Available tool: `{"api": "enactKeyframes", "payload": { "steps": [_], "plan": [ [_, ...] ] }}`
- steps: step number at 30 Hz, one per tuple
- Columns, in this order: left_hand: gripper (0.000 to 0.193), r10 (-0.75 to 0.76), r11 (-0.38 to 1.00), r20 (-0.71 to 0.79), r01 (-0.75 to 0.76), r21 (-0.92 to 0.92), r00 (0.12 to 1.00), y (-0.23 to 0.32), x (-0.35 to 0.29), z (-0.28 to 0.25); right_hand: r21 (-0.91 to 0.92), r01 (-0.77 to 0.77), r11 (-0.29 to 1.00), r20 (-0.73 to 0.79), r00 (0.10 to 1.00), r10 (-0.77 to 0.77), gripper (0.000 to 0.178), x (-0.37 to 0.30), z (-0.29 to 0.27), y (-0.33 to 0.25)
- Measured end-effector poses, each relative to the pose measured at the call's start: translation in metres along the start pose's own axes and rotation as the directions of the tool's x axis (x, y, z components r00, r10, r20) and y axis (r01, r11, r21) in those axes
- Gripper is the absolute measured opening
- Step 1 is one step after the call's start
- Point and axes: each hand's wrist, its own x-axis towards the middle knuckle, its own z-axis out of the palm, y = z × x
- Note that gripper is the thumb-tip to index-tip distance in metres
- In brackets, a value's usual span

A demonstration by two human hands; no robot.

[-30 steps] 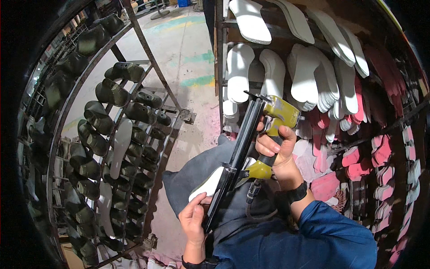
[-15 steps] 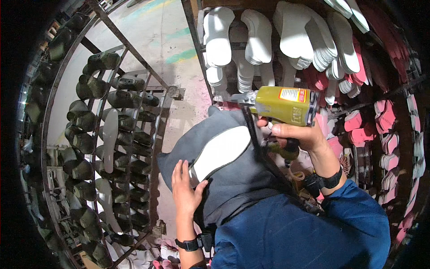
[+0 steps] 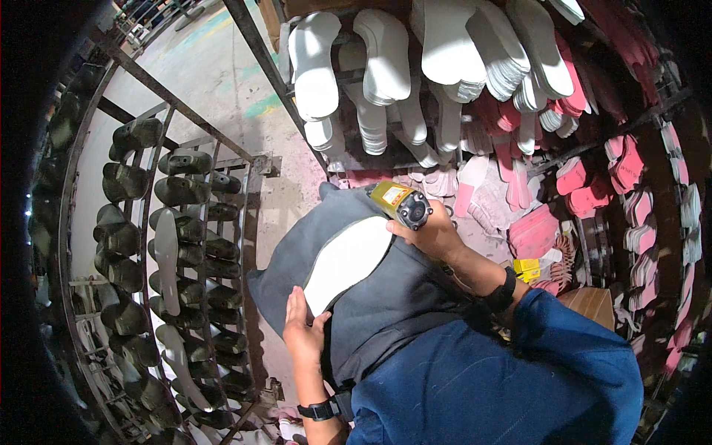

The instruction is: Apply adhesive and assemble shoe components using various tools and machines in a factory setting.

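Observation:
A white shoe insole (image 3: 348,256) lies slantwise on the dark grey cloth (image 3: 289,259) over my lap, its far end up and to the right. My left hand (image 3: 304,337) holds its near end, thumb on one side and straight fingers on the other. Whatever lies under the insole is hidden. In my closed right hand (image 3: 434,233) is a yellow nail gun (image 3: 391,196) with a black round cap turned up. It stands at the insole's far end; its nose is out of sight, so I cannot tell whether it touches.
On the left, a metal rack (image 3: 159,30) carries dark green shoe lasts (image 3: 122,182) and a few loose insoles (image 3: 167,259). Stacked white insoles (image 3: 315,67) hang on the rack ahead, pink ones (image 3: 586,189) to the right. A cardboard box (image 3: 589,305) sits beside my right arm.
My right hand has brought the nail gun left and down, from above the cloth to the insole's far end, tipping it upright. My left hand stays at the near end.

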Motion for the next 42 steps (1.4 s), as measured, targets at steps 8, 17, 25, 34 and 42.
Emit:
{"api": "enactKeyframes", "payload": {
  "steps": [8,17,25,34,42],
  "plan": [
    [0.078,-0.039,0.999,-0.021,0.039,0.016,0.999,0.000,0.003,0.006,0.061,0.058,0.996,-0.010,0.998,-0.057,0.029,0.002,-0.005,0.004],
    [0.075,-0.198,0.980,-0.017,0.197,-0.034,0.980,-0.003,0.004,0.001,-0.192,0.231,0.954,0.137,0.969,-0.207,0.044,-0.035,-0.043,-0.028],
    [0.075,-0.189,0.980,0.022,0.190,-0.057,0.982,0.004,0.010,0.001,-0.163,0.327,0.931,0.488,0.847,-0.212,0.068,-0.060,-0.021,-0.043],
    [0.072,-0.158,0.986,-0.024,0.159,0.046,0.987,0.007,0.009,-0.001,-0.248,0.317,0.915,0.406,0.892,-0.199,0.061,-0.058,0.006,-0.040],
    [0.072,-0.132,0.988,-0.053,0.135,0.069,0.990,0.007,0.003,-0.002,-0.359,0.366,0.859,0.346,0.907,-0.241,0.049,-0.071,-0.012,-0.053]
  ]
}}
